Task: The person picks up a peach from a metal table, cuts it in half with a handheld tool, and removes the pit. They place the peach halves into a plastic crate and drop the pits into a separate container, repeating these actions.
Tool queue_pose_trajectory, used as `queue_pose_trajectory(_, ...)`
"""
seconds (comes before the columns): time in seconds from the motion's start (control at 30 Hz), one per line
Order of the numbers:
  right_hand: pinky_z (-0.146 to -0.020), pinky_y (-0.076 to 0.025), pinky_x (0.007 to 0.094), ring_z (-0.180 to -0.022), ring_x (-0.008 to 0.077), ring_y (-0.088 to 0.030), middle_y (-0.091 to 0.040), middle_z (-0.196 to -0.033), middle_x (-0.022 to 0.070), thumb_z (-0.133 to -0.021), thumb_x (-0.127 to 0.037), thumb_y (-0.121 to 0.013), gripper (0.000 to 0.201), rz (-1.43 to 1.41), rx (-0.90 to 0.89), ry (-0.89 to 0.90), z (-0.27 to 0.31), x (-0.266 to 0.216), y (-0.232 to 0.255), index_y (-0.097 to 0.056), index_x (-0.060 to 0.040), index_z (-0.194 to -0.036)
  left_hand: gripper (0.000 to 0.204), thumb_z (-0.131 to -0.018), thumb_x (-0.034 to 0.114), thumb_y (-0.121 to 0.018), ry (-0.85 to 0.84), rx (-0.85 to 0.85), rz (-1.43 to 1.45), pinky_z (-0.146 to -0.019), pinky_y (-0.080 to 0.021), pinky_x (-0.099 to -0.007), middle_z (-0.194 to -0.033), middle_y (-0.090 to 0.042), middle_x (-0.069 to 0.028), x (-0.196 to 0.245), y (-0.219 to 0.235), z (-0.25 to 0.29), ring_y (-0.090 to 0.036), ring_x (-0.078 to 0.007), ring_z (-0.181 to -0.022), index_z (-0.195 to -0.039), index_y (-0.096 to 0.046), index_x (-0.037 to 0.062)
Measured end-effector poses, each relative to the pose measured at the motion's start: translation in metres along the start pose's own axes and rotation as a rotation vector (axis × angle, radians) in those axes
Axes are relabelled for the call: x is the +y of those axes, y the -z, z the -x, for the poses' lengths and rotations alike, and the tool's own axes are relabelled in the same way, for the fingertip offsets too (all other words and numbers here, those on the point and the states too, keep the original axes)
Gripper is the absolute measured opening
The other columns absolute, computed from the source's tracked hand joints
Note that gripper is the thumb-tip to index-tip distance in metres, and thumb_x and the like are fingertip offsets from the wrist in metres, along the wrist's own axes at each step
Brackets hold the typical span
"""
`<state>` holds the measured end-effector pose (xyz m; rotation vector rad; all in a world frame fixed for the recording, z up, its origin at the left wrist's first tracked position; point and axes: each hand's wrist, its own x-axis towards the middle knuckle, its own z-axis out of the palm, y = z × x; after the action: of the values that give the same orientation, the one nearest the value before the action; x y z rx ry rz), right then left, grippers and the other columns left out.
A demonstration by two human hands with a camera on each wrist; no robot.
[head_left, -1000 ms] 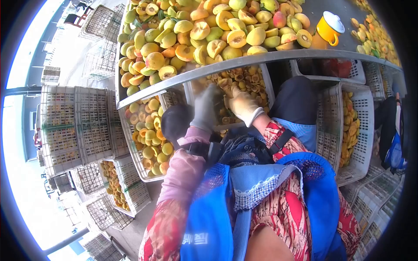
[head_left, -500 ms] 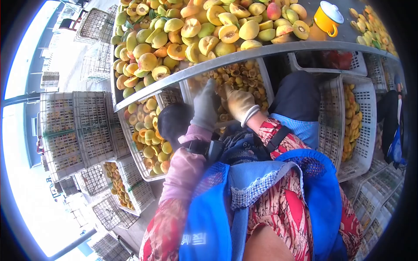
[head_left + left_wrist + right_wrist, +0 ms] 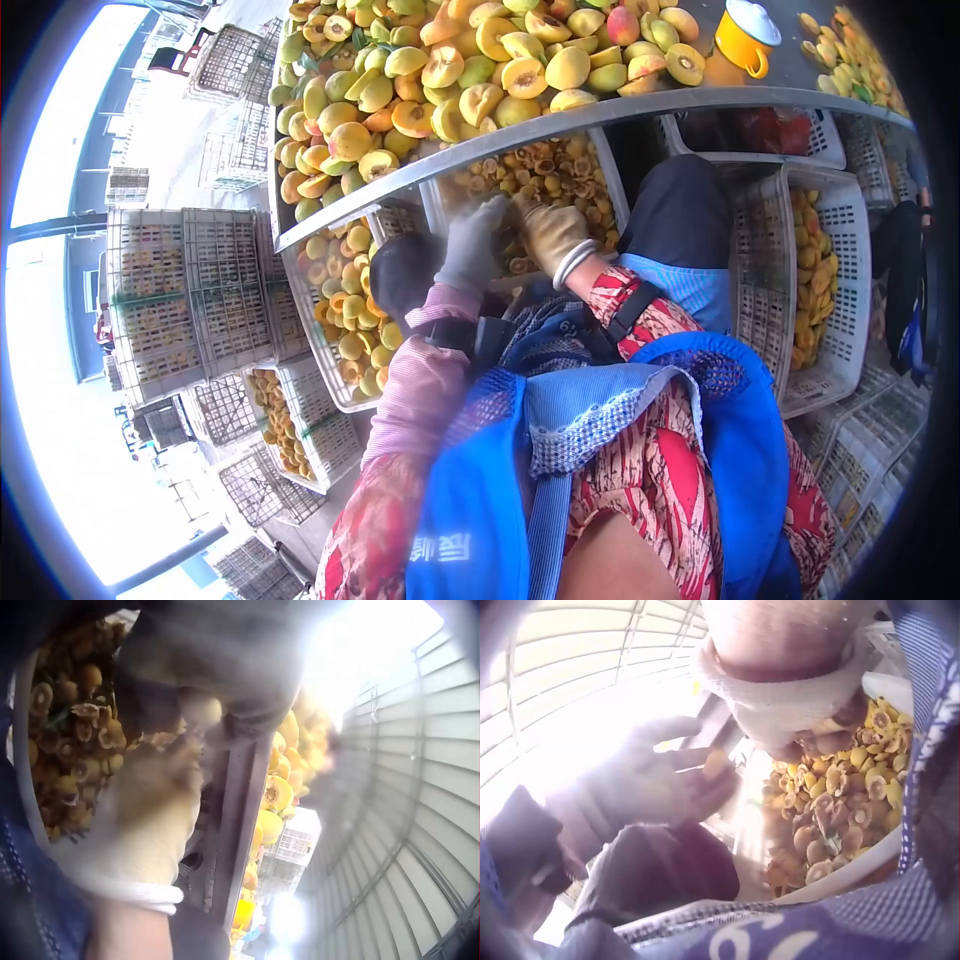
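Note:
In the head view, my left hand [image 3: 472,240], in a grey glove, meets my right hand [image 3: 552,238], in a pale stained glove, above a crate of small cut peach pieces [image 3: 570,180]. The right wrist view shows a small orange peach piece [image 3: 716,765] at the left hand's fingers, with the thumb beside it. Curled fingers [image 3: 825,742] of the right hand show beneath its cuff there. In the left wrist view, the right fingers point toward the blurred left hand [image 3: 202,660]; I cannot tell what the right hand holds.
A metal table rim [image 3: 600,112] runs just beyond the hands, with heaped peaches [image 3: 400,90] behind it. A yellow mug [image 3: 742,45] stands on the table. Crates of peach halves stand at the left [image 3: 350,320] and right [image 3: 830,300]. Stacked crates [image 3: 190,290] stand farther left.
The hands stay together over the crate. The left hand's fingers have tipped toward the right hand, and the right hand has turned slightly. The head view has shifted a little.

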<state>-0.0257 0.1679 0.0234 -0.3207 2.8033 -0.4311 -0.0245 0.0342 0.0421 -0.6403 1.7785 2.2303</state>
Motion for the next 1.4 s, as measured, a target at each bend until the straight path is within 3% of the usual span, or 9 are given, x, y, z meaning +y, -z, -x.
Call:
queue_pose_trajectory(0.27,-0.094,-0.046,0.0462,-0.111,0.0356,-0.059,-0.043,-0.143,0.0158,-0.094,-0.031,-0.039,0.049,-0.363,-0.174,-0.059,0.006,0.011,0.016,-0.039,-0.0264,-0.143,0.037,-0.085,0.034,-0.063,-0.869,0.405,-1.066,-0.083,-0.049,-0.0418,-0.100,-0.066,-0.0177,0.091,0.001,-0.021,-0.063,-0.0343,-0.092,-0.108,-0.065,0.0048)
queue_pose_trajectory(0.47,-0.086,-0.048,0.0497,-0.099,0.0382,-0.062,-0.049,-0.129,0.0210,-0.093,-0.032,-0.044,0.045,-0.236,-0.144,0.098,0.002,0.007,0.004,-0.045,-0.0270,-0.138,0.045,-0.083,0.041,-0.065,-0.416,0.257,-1.484,-0.084,-0.050,-0.0402,-0.104,-0.067,-0.0190,0.115,-0.023,-0.091,-0.065,-0.0339,-0.097,-0.115,-0.064,0.0085)
queue_pose_trajectory(0.6,-0.083,-0.049,0.0477,-0.095,0.0393,-0.062,-0.057,-0.116,0.0217,-0.093,-0.035,-0.050,0.035,-0.507,0.131,0.067,0.004,0.003,0.018,-0.053,-0.0181,-0.123,0.036,-0.088,0.018,-0.066,-0.709,0.244,-0.989,-0.081,-0.051,-0.0291,-0.097,-0.070,-0.0111,0.101,0.012,-0.101,-0.066,-0.0180,-0.088,-0.120,-0.061,0.0013)
queue_pose_trajectory(0.73,-0.070,-0.051,0.0404,-0.085,0.0333,-0.067,-0.067,-0.091,0.0216,-0.089,-0.032,-0.063,0.038,-0.910,0.461,0.130,-0.001,-0.004,0.033,-0.057,-0.0010,-0.109,0.035,-0.090,0.014,-0.065,-0.539,-0.156,-0.479,-0.068,-0.050,-0.0207,-0.095,-0.067,-0.0059,0.116,0.007,-0.018,-0.061,-0.0087,-0.079,-0.118,-0.060,-0.0049)
queue_pose_trajectory(0.83,-0.061,-0.051,0.0315,-0.072,0.0190,-0.065,-0.067,-0.086,0.0056,-0.092,-0.023,-0.061,0.025,-1.410,0.270,0.109,0.002,-0.014,0.042,-0.063,-0.0030,-0.107,0.034,-0.094,0.019,-0.061,-0.312,-0.247,-0.445,-0.072,-0.049,-0.0206,-0.098,-0.066,-0.0040,0.102,0.001,0.029,-0.059,-0.0079,-0.082,-0.119,-0.060,-0.0042)
queue_pose_trajectory(0.97,-0.066,-0.050,0.0290,-0.074,0.0138,-0.061,-0.065,-0.085,0.0049,-0.090,-0.019,-0.065,0.025,-1.985,-0.014,0.049,0.025,-0.038,0.041,-0.062,-0.0001,-0.106,0.051,-0.099,0.042,-0.045,-0.511,-0.153,-0.142,-0.090,-0.048,-0.0317,-0.114,-0.061,-0.0096,0.029,0.013,0.017,-0.059,-0.0185,-0.101,-0.126,-0.054,-0.0004)
queue_pose_trajectory(1.03,-0.076,-0.050,0.0350,-0.083,0.0237,-0.065,-0.067,-0.089,0.0135,-0.091,-0.026,-0.061,0.035,-1.526,0.213,0.024,0.017,-0.042,-0.003,-0.059,0.0028,-0.111,0.062,-0.095,0.055,-0.046,-0.294,-0.104,0.470,-0.094,-0.048,-0.0400,-0.114,-0.061,-0.0150,0.003,0.009,0.014,-0.059,-0.0276,-0.103,-0.125,-0.053,0.0008)
queue_pose_trajectory(1.13,-0.083,-0.048,0.0429,-0.094,0.0364,-0.064,-0.066,-0.096,0.0231,-0.092,-0.037,-0.055,0.045,-0.777,0.092,-0.129,0.041,-0.045,0.040,-0.055,0.0025,-0.112,0.062,-0.095,0.055,-0.046,-0.273,-0.049,0.455,-0.091,-0.048,-0.0391,-0.111,-0.062,-0.0143,-0.010,0.021,0.012,-0.059,-0.0266,-0.100,-0.123,-0.054,0.0005)
queue_pose_trajectory(1.4,-0.084,-0.047,0.0481,-0.094,0.0413,-0.062,-0.066,-0.094,0.0242,-0.089,-0.039,-0.054,0.041,-0.559,-0.078,-0.032,0.047,-0.044,0.021,-0.053,-0.0031,-0.109,0.062,-0.095,0.056,-0.045,-0.354,0.002,0.092,-0.086,-0.050,-0.0366,-0.104,-0.064,-0.0130,-0.035,0.042,-0.002,-0.060,-0.0241,-0.093,-0.119,-0.057,-0.0007)
